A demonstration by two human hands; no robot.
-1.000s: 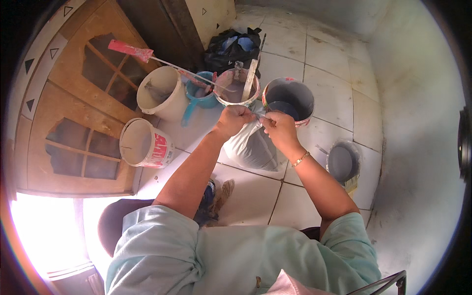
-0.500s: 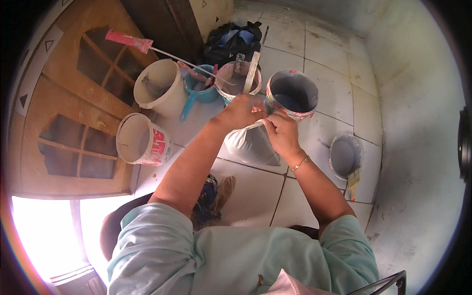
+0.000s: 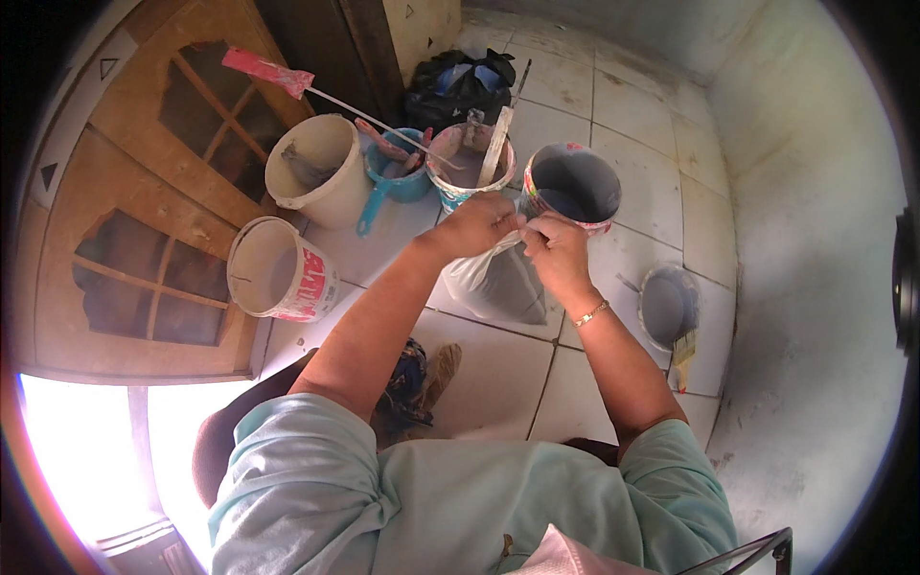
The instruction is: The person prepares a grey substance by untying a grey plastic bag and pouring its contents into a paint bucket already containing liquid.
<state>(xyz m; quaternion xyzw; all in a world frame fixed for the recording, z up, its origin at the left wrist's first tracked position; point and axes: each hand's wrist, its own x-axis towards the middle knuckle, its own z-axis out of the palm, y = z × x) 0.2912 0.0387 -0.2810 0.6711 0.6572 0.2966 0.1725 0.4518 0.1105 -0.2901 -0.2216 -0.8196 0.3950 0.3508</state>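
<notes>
Left hand (image 3: 484, 224): the fingers are bent and I see them pinching the gathered top of the white bag (image 3: 494, 286)
Right hand (image 3: 556, 245): it pinches the same top, close beside the other hand; whether the fingertips touch, I cannot tell from here
Bag place: its bulging bottom is on the floor tiles (image 3: 498, 369), below both hands, with the neck drawn upward
Front edge: the pail with a stick (image 3: 494, 149) and the grey-filled bucket (image 3: 602, 174) stand just beyond, their rims near the hands, so I have narrow room forward
Left edge: blue dipper (image 3: 372, 211), pale bucket (image 3: 337, 206) and red-printed bucket (image 3: 314, 273), then the wooden door (image 3: 107, 182)
Right edge: tiles give me wider room until the small pail (image 3: 699, 307) with a brush (image 3: 683, 359) at its near rim, then the wall (image 3: 810, 259)
Near edge: tiles stretch between the bag and a foot (image 3: 441, 374)
</notes>
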